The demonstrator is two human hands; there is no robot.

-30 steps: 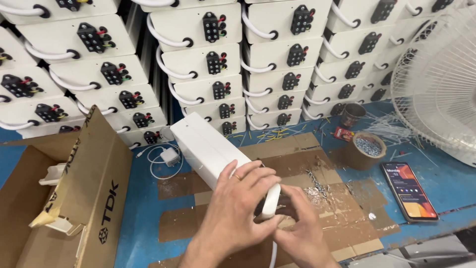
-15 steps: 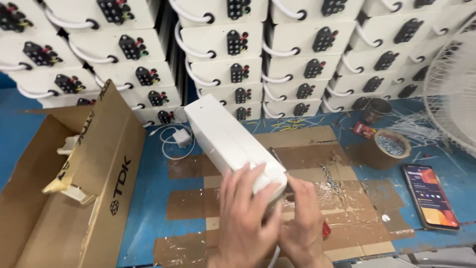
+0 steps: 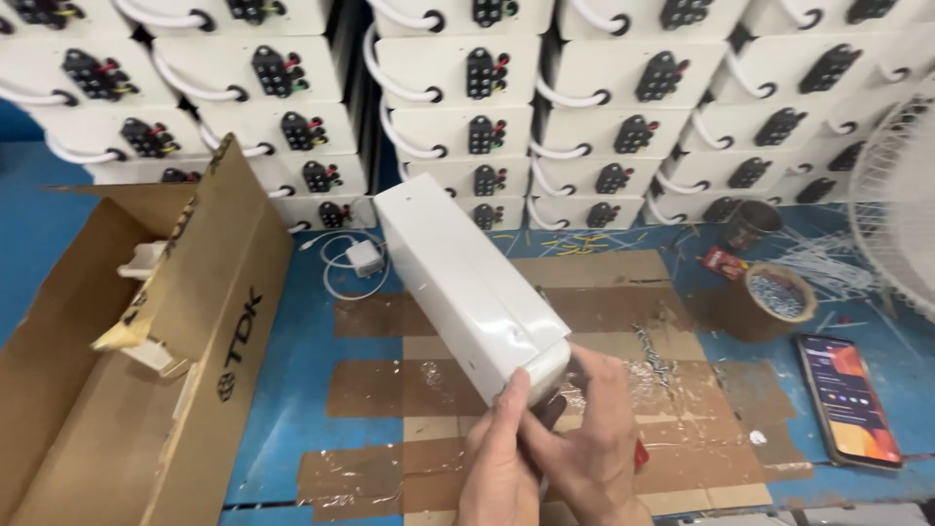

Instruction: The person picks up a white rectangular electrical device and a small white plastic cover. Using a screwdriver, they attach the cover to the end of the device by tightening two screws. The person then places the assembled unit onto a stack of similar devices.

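- At the lower middle of the frame, the left hand and the right hand meet at the near end of a long white box.
- The left hand has its fingers curled, thumb pressed up against the box's near bottom corner; it grips that end from below.
- The right hand wraps the same end from the right side, fingers closed around the underside; a dark part shows between the two hands, too hidden to tell what it is.
- The white box is tilted, its far end raised toward the upper middle of the frame, its near end low at the hands, above the bench.
- Under it, the blue bench carries a sheet of flat cardboard patched with brown tape.
- At the left of the frame stands an open cardboard carton with its flap upright.
- Just left of the box lies a small white charger with its coiled cable.
- Across the top of the frame, white cases with black connectors are stacked in rows.
- At the right, a roll of brown tape holding screws, a phone with a lit screen, and part of a white fan.
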